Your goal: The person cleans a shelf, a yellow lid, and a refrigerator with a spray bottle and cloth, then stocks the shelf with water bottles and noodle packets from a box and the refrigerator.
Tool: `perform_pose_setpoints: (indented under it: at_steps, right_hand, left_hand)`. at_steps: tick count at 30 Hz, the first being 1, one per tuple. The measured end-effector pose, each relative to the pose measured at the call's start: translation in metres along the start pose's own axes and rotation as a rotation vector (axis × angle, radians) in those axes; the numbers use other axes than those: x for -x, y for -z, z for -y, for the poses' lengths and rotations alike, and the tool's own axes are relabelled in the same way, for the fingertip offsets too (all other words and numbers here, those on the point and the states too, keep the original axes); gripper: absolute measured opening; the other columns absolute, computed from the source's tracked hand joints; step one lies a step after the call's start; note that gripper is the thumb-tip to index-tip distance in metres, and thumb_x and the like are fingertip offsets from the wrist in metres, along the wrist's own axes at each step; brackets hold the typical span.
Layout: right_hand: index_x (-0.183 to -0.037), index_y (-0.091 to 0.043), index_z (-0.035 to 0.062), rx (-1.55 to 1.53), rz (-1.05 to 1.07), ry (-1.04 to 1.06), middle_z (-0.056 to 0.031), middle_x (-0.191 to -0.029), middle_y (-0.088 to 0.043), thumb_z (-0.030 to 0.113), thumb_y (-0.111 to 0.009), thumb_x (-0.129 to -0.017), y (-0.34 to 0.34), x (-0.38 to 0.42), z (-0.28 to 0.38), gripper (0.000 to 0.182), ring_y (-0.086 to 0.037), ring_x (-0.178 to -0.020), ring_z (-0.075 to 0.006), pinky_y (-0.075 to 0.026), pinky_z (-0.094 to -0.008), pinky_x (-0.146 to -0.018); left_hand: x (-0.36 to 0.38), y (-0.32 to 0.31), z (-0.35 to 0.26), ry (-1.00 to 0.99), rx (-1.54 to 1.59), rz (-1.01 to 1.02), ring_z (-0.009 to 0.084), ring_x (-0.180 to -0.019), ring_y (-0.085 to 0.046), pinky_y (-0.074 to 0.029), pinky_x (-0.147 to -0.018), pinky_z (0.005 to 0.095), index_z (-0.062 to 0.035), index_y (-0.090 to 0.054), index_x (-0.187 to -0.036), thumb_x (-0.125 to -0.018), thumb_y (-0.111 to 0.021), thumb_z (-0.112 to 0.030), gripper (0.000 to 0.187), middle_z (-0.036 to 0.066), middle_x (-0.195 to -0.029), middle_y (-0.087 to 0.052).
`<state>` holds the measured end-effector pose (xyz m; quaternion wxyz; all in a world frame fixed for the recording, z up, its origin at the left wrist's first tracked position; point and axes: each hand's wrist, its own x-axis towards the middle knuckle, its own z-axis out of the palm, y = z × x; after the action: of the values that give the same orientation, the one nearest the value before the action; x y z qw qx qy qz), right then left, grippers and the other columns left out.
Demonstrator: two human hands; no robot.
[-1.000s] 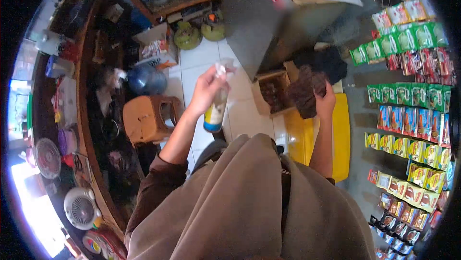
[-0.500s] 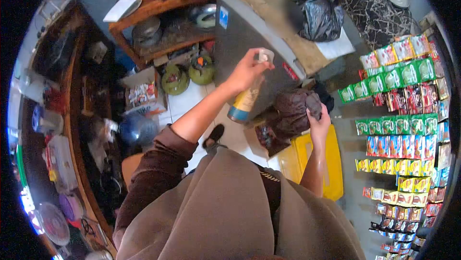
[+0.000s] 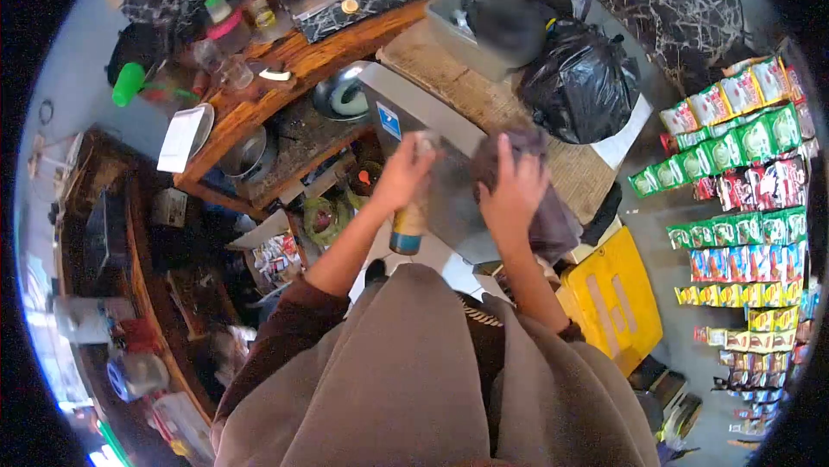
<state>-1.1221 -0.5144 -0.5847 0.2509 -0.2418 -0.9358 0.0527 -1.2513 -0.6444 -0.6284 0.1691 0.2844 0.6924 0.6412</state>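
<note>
My left hand [image 3: 404, 175] is wrapped round the upper part of a bottle [image 3: 409, 224] with a tan and blue lower end, held upright in front of the grey cabinet [image 3: 453, 199]. A dark brown cloth [image 3: 549, 224] hangs at my right hand [image 3: 516, 186], against the cabinet's top edge. The fingers of my right hand are spread over the cloth and blurred; whether they grip it cannot be made out.
A black plastic bag [image 3: 580, 83] and a grey tub [image 3: 484, 31] stand on the cardboard-covered top [image 3: 432, 57]. A wooden shelf [image 3: 285, 91] is at the upper left. Sachet strips [image 3: 743, 230] hang at the right, beyond a yellow crate [image 3: 615, 299].
The view has shifted towards the shelf and cabinet top. The bottle has moved slightly left and stands more upright. The cloth, bunched before, now hangs longer beside the cabinet, and my right hand has risen.
</note>
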Motion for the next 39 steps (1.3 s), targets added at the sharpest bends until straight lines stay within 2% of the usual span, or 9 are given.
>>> perform_pose_setpoints:
  at_steps: [5,10,12,15,21,26,31,34,39]
  right_hand:
    - [-0.122,-0.043,0.0161,-0.171,-0.059,0.414,-0.0136,-0.100,-0.050,0.004,-0.059,-0.058,-0.061,-0.045,0.043,0.067,-0.046,-0.101,-0.0323,-0.034,-0.0414,-0.092]
    - [-0.115,-0.051,0.0143,-0.036,-0.019,0.222,-0.0168,-0.091,-0.053,0.002,-0.061,-0.049,-0.026,0.019,-0.020,0.068,-0.049,-0.097,-0.0342,-0.037,-0.0417,-0.088]
    - [-0.113,-0.053,0.0133,-0.011,-0.272,0.103,-0.0177,-0.093,-0.053,0.006,-0.061,-0.048,-0.009,0.054,-0.044,0.065,-0.049,-0.095,-0.0358,-0.038,-0.0424,-0.086]
    - [-0.111,-0.054,0.0122,0.075,-0.367,-0.028,-0.0179,-0.093,-0.053,0.009,-0.060,-0.047,-0.007,0.058,-0.032,0.064,-0.049,-0.092,-0.0370,-0.039,-0.0426,-0.085]
    - [-0.123,-0.042,0.0201,-0.164,-0.030,0.278,-0.0103,-0.095,-0.051,0.001,-0.060,-0.051,-0.066,-0.045,0.072,0.077,-0.049,-0.094,-0.0305,-0.041,-0.0383,-0.083]
    - [-0.121,-0.044,0.0199,0.019,-0.055,0.618,-0.0088,-0.107,-0.049,0.007,-0.048,-0.069,-0.106,-0.092,0.115,0.053,-0.044,-0.105,-0.0282,-0.036,-0.0367,-0.091]
    - [-0.114,-0.050,0.0178,0.268,0.211,0.847,-0.0071,-0.124,-0.041,0.015,-0.047,-0.073,-0.129,0.022,-0.016,0.041,-0.040,-0.114,-0.0235,-0.033,-0.0329,-0.095]
    - [-0.098,-0.058,0.0184,0.187,0.343,0.714,-0.0068,-0.124,-0.043,0.017,-0.050,-0.071,-0.103,0.060,-0.060,0.028,-0.044,-0.109,-0.0227,-0.036,-0.0380,-0.088]
    - [-0.081,-0.056,0.0211,0.092,-0.482,0.449,-0.0054,-0.110,-0.055,0.022,-0.059,-0.059,-0.104,-0.028,0.040,0.022,-0.052,-0.081,-0.0198,-0.033,-0.0399,-0.069]
  left_hand:
    - [-0.019,0.043,-0.033,-0.027,0.174,-0.018,0.0119,-0.075,-0.052,-0.046,-0.063,0.0254,-0.0036,-0.043,-0.106,-0.086,-0.046,-0.016,0.024,0.006,-0.099,-0.056]
    - [-0.047,0.033,-0.027,-0.040,0.060,0.298,0.0121,-0.064,-0.052,-0.045,-0.057,0.0265,-0.0036,-0.041,-0.103,-0.087,-0.044,-0.019,0.023,0.005,-0.084,-0.055]
    - [-0.051,0.030,-0.021,0.007,-0.139,0.478,0.0125,-0.066,-0.053,-0.045,-0.057,0.0262,-0.0041,-0.041,-0.103,-0.087,-0.043,-0.019,0.022,0.004,-0.080,-0.053]
    - [-0.052,0.043,-0.006,0.089,0.036,0.398,0.0126,-0.067,-0.052,-0.045,-0.058,0.0257,-0.0048,-0.042,-0.105,-0.087,-0.044,-0.018,0.023,0.005,-0.085,-0.055]
    - [-0.048,0.114,-0.025,0.052,0.298,0.111,0.0101,-0.083,-0.052,-0.045,-0.065,0.0245,-0.0054,-0.046,-0.112,-0.082,-0.048,-0.010,0.031,0.003,-0.104,-0.055]
    - [-0.044,0.141,-0.027,0.070,0.409,0.028,0.0111,-0.065,-0.052,-0.045,-0.064,0.0247,-0.0031,-0.045,-0.115,-0.081,-0.045,-0.013,0.035,0.008,-0.106,-0.054]
    - [-0.026,0.148,-0.016,0.117,0.476,0.009,0.0110,-0.066,-0.053,-0.046,-0.064,0.0260,-0.0008,-0.040,-0.116,-0.084,-0.044,-0.017,0.037,0.010,-0.110,-0.053]
    - [-0.017,0.147,-0.006,0.176,0.493,0.019,0.0108,-0.066,-0.053,-0.045,-0.064,0.0263,-0.0008,-0.040,-0.115,-0.085,-0.044,-0.019,0.035,0.011,-0.110,-0.053]
    - [-0.015,0.132,0.000,0.206,0.445,0.100,0.0116,-0.066,-0.053,-0.045,-0.064,0.0262,-0.0020,-0.038,-0.117,-0.087,-0.044,-0.020,0.036,0.010,-0.109,-0.053]
